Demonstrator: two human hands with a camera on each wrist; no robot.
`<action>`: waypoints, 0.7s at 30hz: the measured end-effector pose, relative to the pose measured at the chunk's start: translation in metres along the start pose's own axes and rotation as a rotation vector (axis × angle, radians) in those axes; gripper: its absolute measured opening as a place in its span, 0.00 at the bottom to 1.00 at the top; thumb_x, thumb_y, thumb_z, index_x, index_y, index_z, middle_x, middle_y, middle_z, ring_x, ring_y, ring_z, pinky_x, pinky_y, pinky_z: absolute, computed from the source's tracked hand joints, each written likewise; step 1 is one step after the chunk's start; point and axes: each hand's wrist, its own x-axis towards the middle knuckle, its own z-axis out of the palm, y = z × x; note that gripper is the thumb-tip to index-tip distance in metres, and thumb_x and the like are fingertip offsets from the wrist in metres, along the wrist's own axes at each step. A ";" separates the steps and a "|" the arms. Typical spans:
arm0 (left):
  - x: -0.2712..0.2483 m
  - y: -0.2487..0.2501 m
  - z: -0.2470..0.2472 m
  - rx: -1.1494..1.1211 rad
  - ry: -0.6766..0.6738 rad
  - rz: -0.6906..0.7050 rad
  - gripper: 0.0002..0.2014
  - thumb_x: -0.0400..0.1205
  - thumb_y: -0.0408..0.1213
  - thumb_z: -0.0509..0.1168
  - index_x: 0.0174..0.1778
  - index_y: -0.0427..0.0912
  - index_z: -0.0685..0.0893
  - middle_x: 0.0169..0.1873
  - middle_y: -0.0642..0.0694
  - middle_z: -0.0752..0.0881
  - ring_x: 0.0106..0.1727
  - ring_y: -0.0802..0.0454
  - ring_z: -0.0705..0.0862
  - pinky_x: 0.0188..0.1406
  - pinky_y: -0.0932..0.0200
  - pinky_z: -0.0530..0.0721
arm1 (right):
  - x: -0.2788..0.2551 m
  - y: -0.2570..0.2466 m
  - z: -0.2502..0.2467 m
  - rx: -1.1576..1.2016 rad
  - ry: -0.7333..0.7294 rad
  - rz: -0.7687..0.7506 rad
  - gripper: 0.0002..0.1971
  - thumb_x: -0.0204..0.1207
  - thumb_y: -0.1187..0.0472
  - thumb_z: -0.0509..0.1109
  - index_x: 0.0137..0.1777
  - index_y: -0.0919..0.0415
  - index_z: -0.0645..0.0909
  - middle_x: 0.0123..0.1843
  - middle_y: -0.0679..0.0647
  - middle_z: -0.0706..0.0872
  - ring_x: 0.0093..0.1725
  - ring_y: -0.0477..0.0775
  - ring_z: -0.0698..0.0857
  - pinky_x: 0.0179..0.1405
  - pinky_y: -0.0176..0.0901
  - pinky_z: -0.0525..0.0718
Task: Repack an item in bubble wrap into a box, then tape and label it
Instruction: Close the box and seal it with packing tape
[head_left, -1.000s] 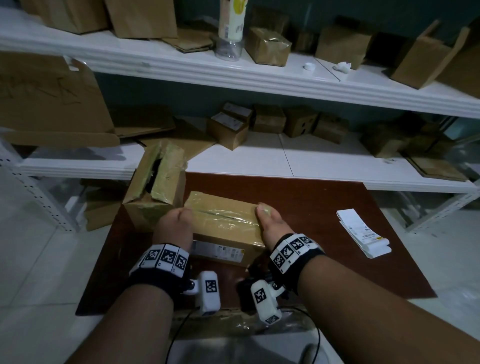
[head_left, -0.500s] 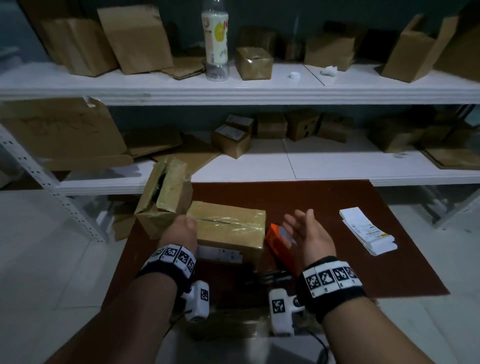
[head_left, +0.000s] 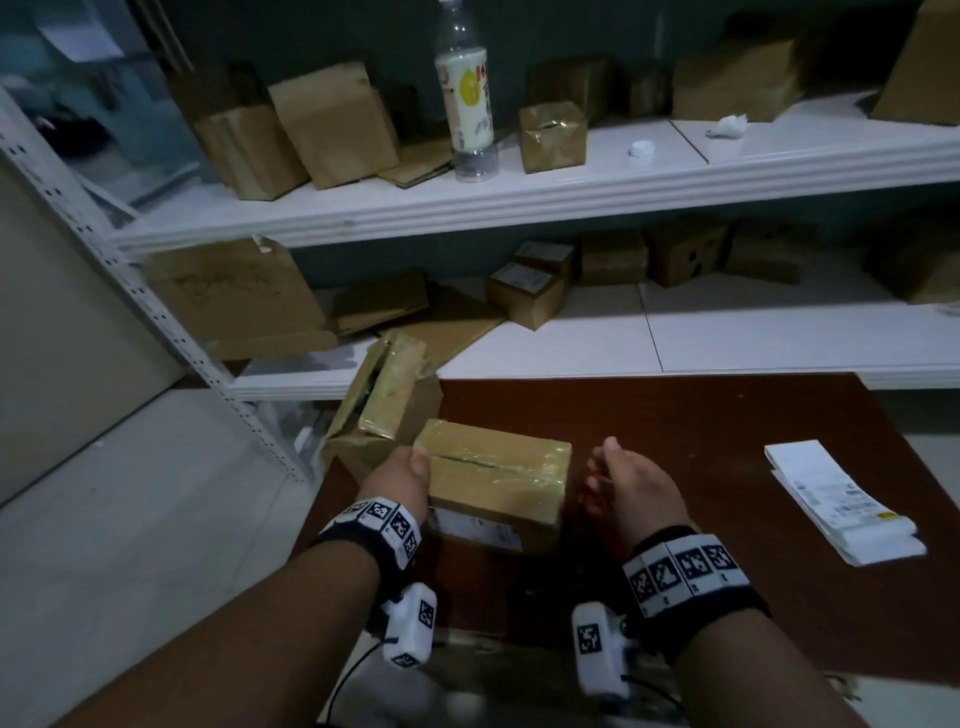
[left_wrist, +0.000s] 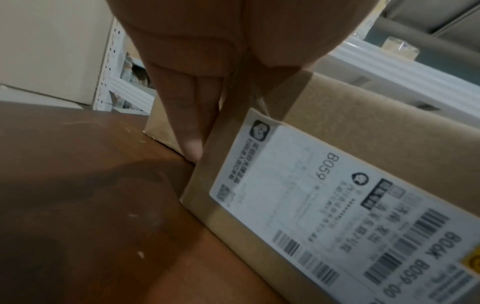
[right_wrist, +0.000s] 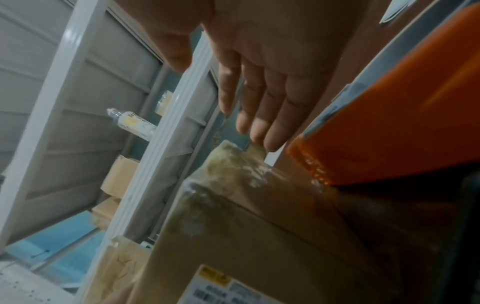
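Now the right hand (head_left: 631, 486) is off the box (head_left: 493, 467), fingers straight, beside the orange tape tool (right_wrist: 389, 123). Left hand (head_left: 397, 480) presses the box's end on the table (head_left: 727, 467), fingers straight. Taping probably comes next.
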 end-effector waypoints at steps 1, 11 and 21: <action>0.000 0.001 -0.001 0.010 -0.008 -0.013 0.24 0.91 0.51 0.45 0.65 0.39 0.79 0.57 0.33 0.85 0.59 0.34 0.83 0.55 0.51 0.78 | 0.002 0.001 -0.001 -0.022 -0.002 -0.003 0.17 0.86 0.48 0.61 0.45 0.58 0.84 0.50 0.67 0.88 0.43 0.53 0.86 0.48 0.40 0.85; -0.050 0.035 0.006 0.406 0.149 0.187 0.31 0.80 0.68 0.55 0.76 0.57 0.70 0.78 0.45 0.68 0.78 0.40 0.66 0.70 0.39 0.75 | 0.006 0.002 -0.027 -0.150 0.083 -0.042 0.12 0.82 0.52 0.67 0.43 0.59 0.84 0.41 0.53 0.87 0.43 0.52 0.84 0.46 0.48 0.79; -0.070 0.073 0.048 0.659 -0.140 0.182 0.65 0.59 0.85 0.55 0.86 0.49 0.45 0.86 0.35 0.39 0.85 0.30 0.39 0.79 0.22 0.49 | 0.004 0.018 -0.055 -0.629 -0.001 0.111 0.14 0.74 0.48 0.75 0.54 0.50 0.77 0.50 0.51 0.85 0.50 0.56 0.85 0.51 0.50 0.85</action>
